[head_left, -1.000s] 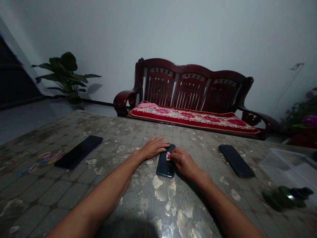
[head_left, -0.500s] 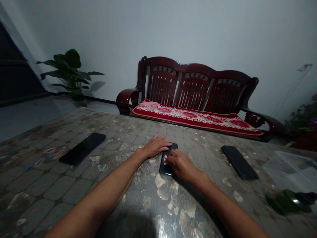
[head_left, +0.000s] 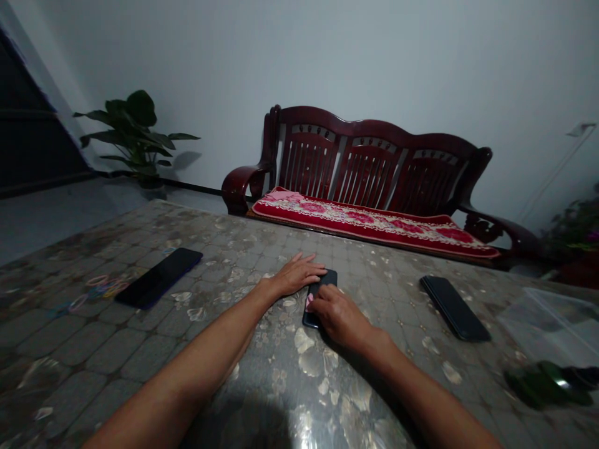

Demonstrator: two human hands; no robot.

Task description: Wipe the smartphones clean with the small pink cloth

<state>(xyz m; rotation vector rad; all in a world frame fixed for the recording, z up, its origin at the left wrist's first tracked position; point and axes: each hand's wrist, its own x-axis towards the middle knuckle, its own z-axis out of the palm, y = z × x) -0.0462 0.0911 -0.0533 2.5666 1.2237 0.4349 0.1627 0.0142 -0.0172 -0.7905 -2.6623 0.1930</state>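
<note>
A dark smartphone [head_left: 330, 276] lies flat on the patterned table in front of me, partly covered by my hands. My left hand [head_left: 299, 274] rests at its upper left edge, fingers stretched out and spread, fingertips touching the phone. Fingers bent, my right hand [head_left: 334, 310] presses a small pink cloth [head_left: 309, 302] against the phone's surface. Most of the cloth is hidden under the fingers.
Another phone [head_left: 160, 278] lies at the left beside several coloured rubber bands [head_left: 105, 287]. To the right are a dark phone [head_left: 455, 308], a clear plastic box [head_left: 552, 324] and a green bottle [head_left: 547, 383] on its side. A wooden bench [head_left: 365, 168] stands behind the table [head_left: 262, 399].
My right hand has shifted slightly left across the phone with the pink cloth. The left hand keeps its place on the phone's edge. The view has moved a little.
</note>
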